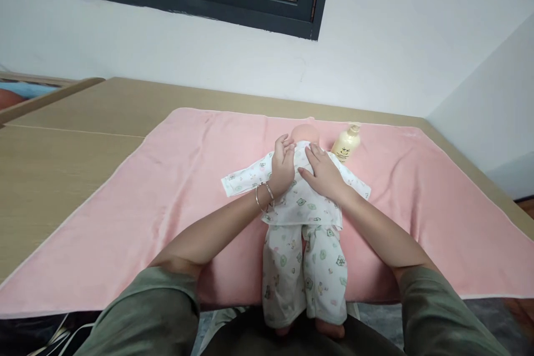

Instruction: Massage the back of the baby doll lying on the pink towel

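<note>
A doll (305, 133) dressed in a white printed top (302, 203) and matching trousers (323, 272) lies on a pink cloth, its bare head toward the wall and its legs reaching over the near edge. No facial features show on the head. My left hand (283, 166) rests on its edge at the upper left of the top, fingers loosely bent and apart, holding nothing. Flat on the upper right of the top lies my right hand (323, 173), thumb spread from the fingers. Both sleeves of the top stretch out sideways.
A pale yellow pump bottle (347, 142) leans or lies beside the doll's head, to the right. The pink cloth (196, 178) covers much of the wooden table (75, 178). Behind it rise a white wall and a dark window frame (250, 14).
</note>
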